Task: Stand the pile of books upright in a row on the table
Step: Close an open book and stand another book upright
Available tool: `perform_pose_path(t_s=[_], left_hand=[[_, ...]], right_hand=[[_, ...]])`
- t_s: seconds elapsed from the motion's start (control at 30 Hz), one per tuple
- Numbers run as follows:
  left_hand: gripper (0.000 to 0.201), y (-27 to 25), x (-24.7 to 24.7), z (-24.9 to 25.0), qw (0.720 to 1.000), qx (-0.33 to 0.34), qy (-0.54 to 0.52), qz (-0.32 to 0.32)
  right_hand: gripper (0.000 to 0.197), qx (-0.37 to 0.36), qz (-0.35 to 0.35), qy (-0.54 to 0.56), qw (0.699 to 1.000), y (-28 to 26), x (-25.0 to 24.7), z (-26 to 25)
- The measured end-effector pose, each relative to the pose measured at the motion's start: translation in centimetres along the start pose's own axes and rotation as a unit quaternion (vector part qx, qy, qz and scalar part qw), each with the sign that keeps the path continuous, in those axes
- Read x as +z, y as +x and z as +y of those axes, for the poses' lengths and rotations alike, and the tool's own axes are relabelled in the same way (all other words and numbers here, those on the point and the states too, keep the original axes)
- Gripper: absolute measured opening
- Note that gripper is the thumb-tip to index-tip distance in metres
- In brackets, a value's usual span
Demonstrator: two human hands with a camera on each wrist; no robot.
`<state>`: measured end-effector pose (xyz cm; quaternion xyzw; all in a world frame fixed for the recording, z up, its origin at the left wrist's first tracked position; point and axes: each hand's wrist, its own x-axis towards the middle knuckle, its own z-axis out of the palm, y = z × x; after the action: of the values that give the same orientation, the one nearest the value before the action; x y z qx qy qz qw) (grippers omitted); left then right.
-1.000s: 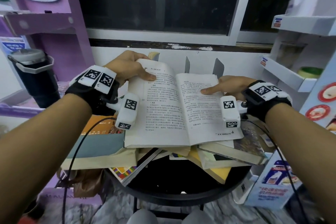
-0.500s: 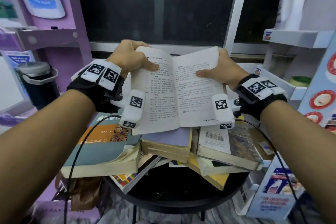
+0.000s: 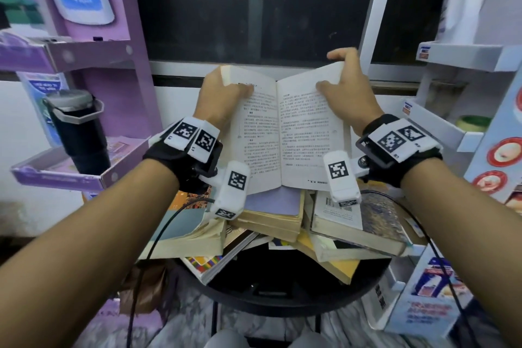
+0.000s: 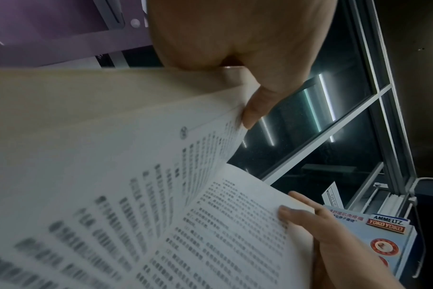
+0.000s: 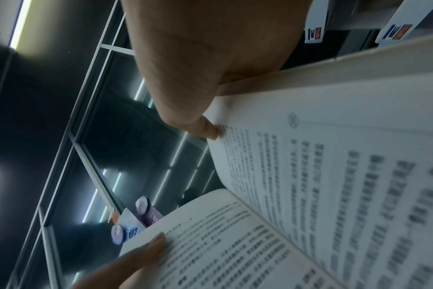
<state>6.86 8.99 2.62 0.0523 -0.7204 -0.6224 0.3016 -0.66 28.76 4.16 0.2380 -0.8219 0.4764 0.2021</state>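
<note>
We see the left hand and right hand each clamp thumb and fingers on the open book, mid-frame above the book pile.

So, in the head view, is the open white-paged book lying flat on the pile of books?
No: both the left hand and right hand hold the open white-paged book raised above the pile of books.

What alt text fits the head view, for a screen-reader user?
Two hands, left hand and right hand, hold an open book of printed text up over a messy pile of books lying flat on a round black table, before a dark window.
</note>
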Motion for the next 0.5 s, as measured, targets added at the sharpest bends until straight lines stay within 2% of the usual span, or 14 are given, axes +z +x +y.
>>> perform_pose_path(t_s=[0.13,0.27,0.37,0.5], left_hand=[[0.027,-0.3,0.7,0.6,1.000,0.007,-0.012,-0.012],[0.009,-0.4,1.4,0.8,0.999,0.007,-0.014,-0.029],[0.017,-0.7,1.8,1.1,0.998,0.004,-0.023,-0.053],[0.018,-1.1,2.0,1.5,0.995,0.000,-0.042,-0.091]], right_hand=[[0.036,0.010,0.005,0.011,1.000,-0.2,0.6,-1.0],[0.031,0.010,-0.005,0.023,1.000,-0.4,1.2,-2.2],[0.025,0.007,-0.023,0.052,0.998,-0.8,1.7,-3.1],[0.034,0.001,-0.056,0.089,0.994,-1.7,2.6,-4.2]])
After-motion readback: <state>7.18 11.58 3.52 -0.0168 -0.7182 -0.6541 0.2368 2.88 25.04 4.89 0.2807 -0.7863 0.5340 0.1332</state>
